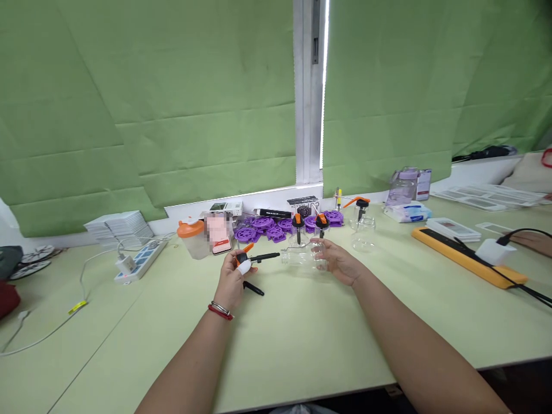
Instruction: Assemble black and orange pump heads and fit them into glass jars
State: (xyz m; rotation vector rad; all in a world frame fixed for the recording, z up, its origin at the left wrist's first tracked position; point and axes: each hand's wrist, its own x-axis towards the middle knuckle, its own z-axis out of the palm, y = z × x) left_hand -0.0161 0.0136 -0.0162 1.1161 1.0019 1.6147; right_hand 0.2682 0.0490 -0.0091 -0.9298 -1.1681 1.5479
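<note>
- One clear bottle (302,260) lies sideways above the middle of a pale green table (302,345), its neck facing left, wrapped near the base by the fingers of the right hand (342,264).
- One black-and-orange top (265,257) is pinched in the left hand (232,277), its black stem aimed at the bottle's mouth, just short of it.
- Good handling here would seem to mean keeping stem and neck in one line, and holding the clear wall lightly but firmly.
- One loose black piece (253,288) rests on the table just below the left hand.
- Behind the hands, two upright bottles with black-and-orange tops (298,221) stand side by side; to their right, one open jar (364,238) overlaps a third black-and-orange fitting (361,210).
- Purple parts (276,232) crowd behind, too overlapped to count.
- Farther out: one orange-lidded cup (194,241), two power strips (149,260).
</note>
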